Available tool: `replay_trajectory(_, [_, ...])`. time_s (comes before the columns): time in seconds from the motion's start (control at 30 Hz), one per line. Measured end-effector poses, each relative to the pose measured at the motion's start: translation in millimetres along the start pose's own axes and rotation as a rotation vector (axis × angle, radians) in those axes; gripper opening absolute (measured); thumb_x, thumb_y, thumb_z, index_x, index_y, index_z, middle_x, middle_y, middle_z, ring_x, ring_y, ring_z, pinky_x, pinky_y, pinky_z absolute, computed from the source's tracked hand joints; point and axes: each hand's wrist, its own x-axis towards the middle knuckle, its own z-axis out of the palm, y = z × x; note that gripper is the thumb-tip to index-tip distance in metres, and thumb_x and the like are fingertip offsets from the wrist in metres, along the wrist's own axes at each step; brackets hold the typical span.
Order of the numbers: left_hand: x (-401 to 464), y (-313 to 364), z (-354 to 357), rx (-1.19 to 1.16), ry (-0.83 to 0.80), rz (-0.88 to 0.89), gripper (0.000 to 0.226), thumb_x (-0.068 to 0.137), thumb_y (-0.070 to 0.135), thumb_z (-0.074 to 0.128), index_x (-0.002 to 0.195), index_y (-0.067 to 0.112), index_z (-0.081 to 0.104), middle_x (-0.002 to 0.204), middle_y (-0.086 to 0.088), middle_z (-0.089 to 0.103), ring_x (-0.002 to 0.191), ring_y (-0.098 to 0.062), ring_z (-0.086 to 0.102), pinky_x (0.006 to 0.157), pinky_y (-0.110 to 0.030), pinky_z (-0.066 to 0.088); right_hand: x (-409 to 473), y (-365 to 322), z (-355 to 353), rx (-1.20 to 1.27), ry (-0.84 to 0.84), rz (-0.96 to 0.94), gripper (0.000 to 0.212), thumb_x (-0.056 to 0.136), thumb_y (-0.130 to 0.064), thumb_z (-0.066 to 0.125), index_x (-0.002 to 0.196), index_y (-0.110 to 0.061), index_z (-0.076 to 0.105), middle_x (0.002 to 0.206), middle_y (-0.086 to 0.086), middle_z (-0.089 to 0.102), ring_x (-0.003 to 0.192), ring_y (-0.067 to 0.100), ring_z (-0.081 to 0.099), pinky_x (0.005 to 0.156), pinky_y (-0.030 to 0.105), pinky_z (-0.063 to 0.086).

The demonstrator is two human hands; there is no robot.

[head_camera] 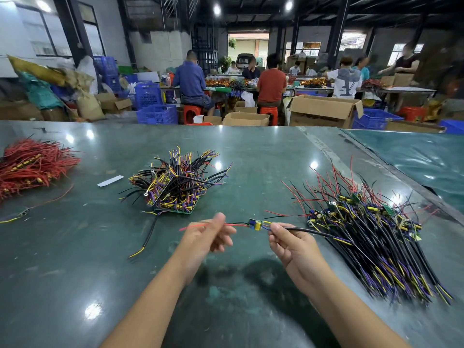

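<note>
**One wired board, stretched between both hands**

You are holding a small board (256,224) in the air just above the counter (251,151), strung between your two hands. Your left hand (208,233) is pinching the red wire (236,225) between the thumb and curled fingers, and the wire's free end is poking out to the left. Your right hand (288,241) is pinching the black cable (308,231) close to the board. Gripping the leads rather than the board is leaving its faces open to your eye, which is probably why you are holding it this way. The light pull is also drawing the wires straight.

The black cable is trailing off onto the heap on your right (376,237). Like pieces are lying there side by side with their cables pointing toward you, so it looks like a sorted stack within easy reach of that hand.

Farther out, in the middle, a tangled bundle (175,182) is sitting on a green panel (175,211) with wires sticking up every way; it is probably the unsorted lot. A loose black cable (150,232) is lying on its near side. At the far left a heap of red wires (32,167) is resting beside a white strip (110,181).

Beyond the counter, people are sitting at tables among cardboard boxes (324,110) and blue crates (157,114).
</note>
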Motion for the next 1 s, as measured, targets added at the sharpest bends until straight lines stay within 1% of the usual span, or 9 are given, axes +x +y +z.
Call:
replay_trajectory(0.1, [-2.8,-6.8,8.5,0.096,-0.052,0.068,0.021,0.088,0.028,0.060,0.075,0.016,0.073,0.068,-0.001,0.069,0.056,-0.006,0.055,0.056,-0.017,0.044,-0.7,2.3,1.8,-0.006,-0.010,0.012,0.012,0.080,-0.001,0.064,0.071,-0.005,0.069,0.064,0.006,0.064,0.053,0.008,0.061,0.052,0.015,0.052])
replay_trajectory(0.23, [-2.1,-8.2,12.6,-0.009,0.015,0.041,0.019,0.087,0.011,0.065,0.072,0.016,0.075,0.066,-0.005,0.069,0.056,-0.008,0.058,0.058,-0.017,0.049,-0.8,5.6,2.9,-0.015,-0.017,0.025,0.009,0.080,-0.001,0.064,0.073,-0.004,0.069,0.065,0.006,0.064,0.054,0.008,0.061,0.053,0.015,0.053])
replay_trajectory(0.53, [-1.2,-7.9,19.4,-0.051,0.052,0.039,0.029,0.099,0.015,0.045,0.086,0.013,0.071,0.073,-0.003,0.071,0.060,-0.012,0.061,0.061,-0.023,0.053,0.0,5.7,3.0,0.009,-0.014,0.051,0.007,0.084,0.000,0.061,0.079,-0.001,0.065,0.063,0.005,0.063,0.053,0.006,0.061,0.052,0.015,0.052])
replay_trajectory(0.6, [-1.6,-8.1,20.2,-0.052,0.092,0.057,0.024,0.096,0.015,0.050,0.086,0.014,0.072,0.078,-0.002,0.073,0.062,-0.010,0.062,0.062,-0.021,0.053,0.8,4.9,2.3,0.033,-0.012,0.054,0.005,0.083,0.000,0.061,0.080,-0.001,0.065,0.062,0.004,0.063,0.052,0.006,0.061,0.051,0.014,0.052])
replay_trajectory(0.7, [-0.6,-5.0,19.2,-0.225,0.159,0.049,0.016,0.084,0.008,0.063,0.075,0.012,0.074,0.075,-0.003,0.073,0.060,-0.008,0.061,0.061,-0.018,0.052,0.8,5.1,2.1,0.044,-0.016,0.057,0.004,0.082,-0.001,0.061,0.081,-0.001,0.064,0.063,0.004,0.063,0.053,0.006,0.061,0.051,0.014,0.052])
replay_trajectory(0.77, [-0.3,-3.1,17.1,-0.343,0.115,0.025,0.011,0.075,0.014,0.066,0.069,0.010,0.074,0.070,-0.004,0.070,0.059,-0.008,0.060,0.060,-0.018,0.052,0.5,6.6,2.3,0.032,-0.015,0.058,0.005,0.084,0.000,0.061,0.081,-0.002,0.064,0.063,0.004,0.063,0.053,0.006,0.061,0.052,0.014,0.052])
replay_trajectory(0.87, [-1.9,-3.5,17.4,-0.444,-0.021,-0.012,0.016,0.075,0.024,0.063,0.067,0.013,0.071,0.065,-0.002,0.062,0.060,-0.008,0.058,0.060,-0.018,0.051,-0.5,8.8,4.4,0.012,-0.020,0.058,0.006,0.083,0.000,0.061,0.079,-0.002,0.065,0.064,0.004,0.063,0.054,0.006,0.061,0.053,0.015,0.053])
replay_trajectory(0.93, [-2.0,-3.2,19.4,-0.446,-0.027,-0.025,0.019,0.077,0.029,0.060,0.068,0.013,0.066,0.063,-0.001,0.058,0.058,-0.007,0.055,0.058,-0.018,0.050,-0.8,9.8,5.0,0.012,-0.024,0.052,0.008,0.083,0.000,0.061,0.077,-0.002,0.066,0.065,0.005,0.063,0.054,0.006,0.061,0.054,0.015,0.053])
replay_trajectory(1.0, [-0.1,-4.6,20.0,-0.305,0.071,0.005,0.024,0.080,0.033,0.059,0.069,0.012,0.058,0.057,0.001,0.054,0.052,-0.007,0.050,0.052,-0.017,0.045,-0.9,10.0,4.8,0.004,-0.025,0.046,0.010,0.084,0.001,0.061,0.076,-0.002,0.066,0.065,0.005,0.063,0.055,0.007,0.061,0.054,0.015,0.053])
